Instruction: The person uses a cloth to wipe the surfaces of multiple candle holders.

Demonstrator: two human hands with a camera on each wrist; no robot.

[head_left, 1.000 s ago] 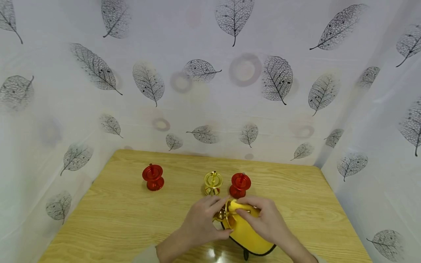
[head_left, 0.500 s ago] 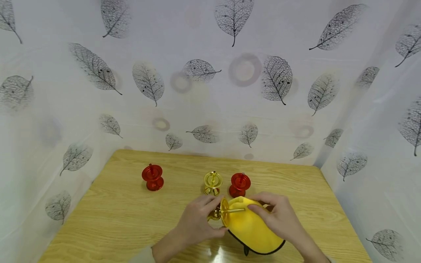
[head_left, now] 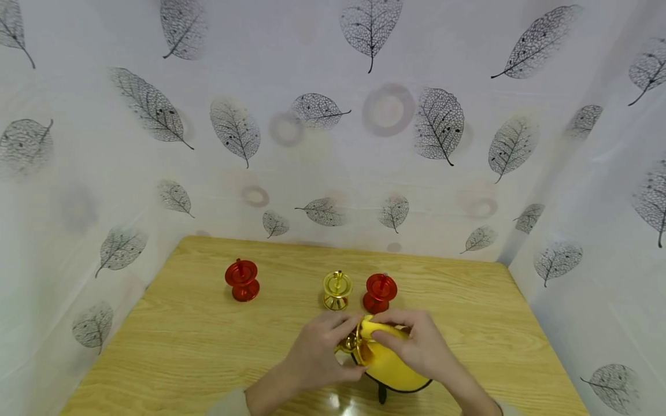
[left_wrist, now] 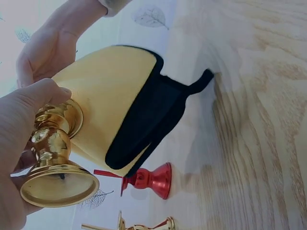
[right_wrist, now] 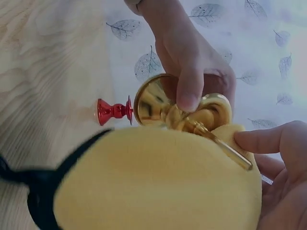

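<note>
A: Grip state?

B: Left hand (head_left: 322, 351) clamped round the gold candle holder (head_left: 351, 342), tipped sideways over the table (head_left: 208, 341), its dish facing the right hand (head_left: 418, 348). Right hand pinches the yellow cloth (head_left: 399, 371) just beside that dish.

A: Best technique, assuming wiping?

B: Brace the holder with the left; fold cloth over the spike (right_wrist: 232, 154) (seen in the right wrist view) and draw along its length, pressing lightly. I'd keep the loose cloth away from the standing red holder (head_left: 380, 292).
</note>
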